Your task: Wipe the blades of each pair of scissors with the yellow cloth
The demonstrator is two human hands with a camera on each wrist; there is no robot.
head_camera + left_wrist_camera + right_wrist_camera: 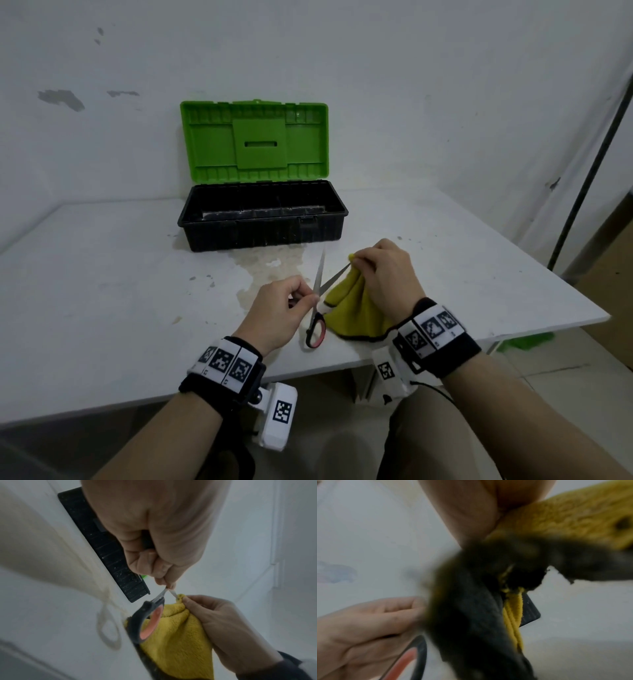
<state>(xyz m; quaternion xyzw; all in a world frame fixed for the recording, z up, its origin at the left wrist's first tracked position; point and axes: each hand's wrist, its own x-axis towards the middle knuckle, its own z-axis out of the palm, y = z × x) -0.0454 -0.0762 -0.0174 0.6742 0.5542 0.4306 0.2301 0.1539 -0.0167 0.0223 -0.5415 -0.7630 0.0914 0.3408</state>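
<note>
- The step in hand was wiping 1 blade of the scissors (318, 301), which lay opened in a V on the table (120, 291) near its front edge.
- The left hand (277, 308) pinched the scissors near the pivot with thumb and forefinger, the other fingers curled; it steadied the pair while the handle (315, 330), black with a red lining, rested on the table.
- The right hand (383, 274) had its fingers curled tight around a fold of the cloth (356, 315), pinching the right blade near its tip through the fabric; the rest of the cloth hung down to the table by the handle.
- The left blade (321, 270) pointed bare toward the toolbox (262, 219).
- By my judgement the right blade was nearly wiped to its tip; the next move called for sliding the cloth off the point, then re-pinching it on the left blade at the pivot and drawing outward, away from the cutting edge.
- Only 1 pair of scissors showed; whether others lay in the toolbox could not be told.
- Room: the bare blade's tip came close to the toolbox front, so a forward stroke had little clearance there. The table was open to the left and right, and its front edge lay just behind the handle and cloth.
</note>
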